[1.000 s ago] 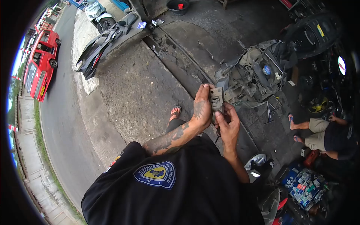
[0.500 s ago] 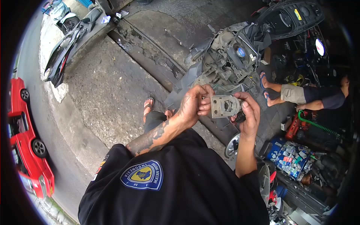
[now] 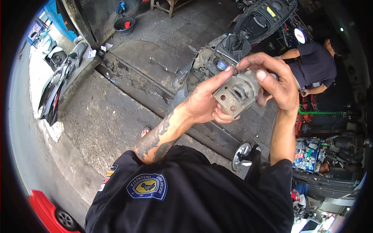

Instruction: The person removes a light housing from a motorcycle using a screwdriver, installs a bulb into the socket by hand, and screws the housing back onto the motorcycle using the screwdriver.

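A worn grey metal bracket-like part (image 3: 237,95) is held up in front of my chest; its flat plate has round holes and a hollow body lies behind it. My left hand (image 3: 210,97) grips the plate end, thumb along the upper edge and fingers curled underneath. Around the far end my right hand (image 3: 278,81) is closed, thumb and forefinger bent over the body. My right fingers hide part of that end. Beyond my hands stands a partly stripped scooter (image 3: 206,62), its front body exposed.
A co-worker in dark clothes (image 3: 318,64) bends down at the right. A green coiled hose (image 3: 322,113) and a sticker-covered blue drum (image 3: 307,154) are at the right. A drain channel (image 3: 136,99) crosses the floor. A black basin (image 3: 125,26) is at the back; a red car (image 3: 48,213) stands on the road.
The metal part has come closer and tilted. My left hand now wraps its plate end, and my right hand has moved over the far end. The view has shifted; the co-worker is bent lower.
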Available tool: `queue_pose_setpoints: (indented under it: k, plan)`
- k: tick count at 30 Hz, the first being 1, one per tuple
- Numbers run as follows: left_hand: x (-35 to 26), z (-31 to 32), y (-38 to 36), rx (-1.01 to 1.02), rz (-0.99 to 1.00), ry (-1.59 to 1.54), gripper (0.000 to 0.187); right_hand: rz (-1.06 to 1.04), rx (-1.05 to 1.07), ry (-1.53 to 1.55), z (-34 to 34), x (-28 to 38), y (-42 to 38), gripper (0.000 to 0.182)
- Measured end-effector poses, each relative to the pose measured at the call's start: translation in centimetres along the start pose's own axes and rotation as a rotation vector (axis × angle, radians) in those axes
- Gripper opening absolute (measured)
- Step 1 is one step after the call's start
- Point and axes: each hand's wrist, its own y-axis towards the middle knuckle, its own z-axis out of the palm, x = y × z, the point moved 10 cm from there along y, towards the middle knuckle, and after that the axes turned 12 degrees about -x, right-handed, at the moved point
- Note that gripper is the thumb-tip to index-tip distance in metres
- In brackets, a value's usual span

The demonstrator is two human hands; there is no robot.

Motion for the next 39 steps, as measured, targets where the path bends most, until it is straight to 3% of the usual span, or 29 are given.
queue_pose_setpoints:
  k: [4,6,10,15,18,20,22,24,28,32,34,35,36,39]
  plan:
    - [-0.7,0.4,0.8,0.081,-0.093,-0.247,0.076,0.036,-0.414,-0.032,-2.5,-1.0,0.6,0.028]
    - [-2.8,1.5,1.3,0.172,0.001,-0.271,0.076,-0.081,-0.646,0.004,-4.1,-0.9,-0.3,0.030]
    - [-6.9,2.8,1.9,0.067,0.152,-0.120,0.074,-0.227,-0.753,0.076,-4.6,-0.1,-2.1,0.029]
    - [-10.8,4.9,2.2,-0.097,0.325,0.204,0.071,-0.351,-0.807,0.198,-4.2,2.5,-2.4,0.030]
    - [-11.5,6.6,2.3,-0.213,0.347,0.346,0.056,-0.473,-0.880,0.250,-3.1,3.7,-2.8,0.032]
    - [-11.1,4.0,3.4,-0.338,0.330,0.322,0.055,-0.384,-0.849,0.380,-2.9,2.8,-1.4,0.031]
    - [-11.0,5.3,3.6,-0.143,0.329,0.231,0.049,-0.392,-0.852,0.155,-3.1,2.7,-1.2,0.030]
    - [-11.6,3.6,3.3,-0.325,0.417,0.303,0.050,-0.368,-0.835,0.248,-2.6,2.4,-1.7,0.031]
    - [-12.1,4.9,3.4,-0.223,0.429,0.329,0.052,-0.440,-0.856,0.299,-3.4,3.1,-1.3,0.029]
    - [-12.1,5.8,4.1,-0.281,0.400,0.325,0.052,-0.478,-0.874,0.318,-3.9,3.8,-1.4,0.027]
    - [-13.0,6.5,3.2,-0.436,0.509,0.234,0.050,-0.484,-0.943,0.209,-4.3,3.8,-1.7,0.036]
    - [-13.3,5.7,4.2,-0.217,0.488,0.210,0.051,-0.470,-0.929,0.202,-4.4,3.8,-1.5,0.036]
    - [-13.5,3.3,4.8,-0.477,0.510,0.087,0.052,-0.469,-0.921,0.212,-4.1,3.8,-1.2,0.036]
    - [-12.4,3.6,5.6,-0.380,0.469,0.040,0.056,-0.498,-0.850,0.219,-3.6,3.6,0.7,0.035]
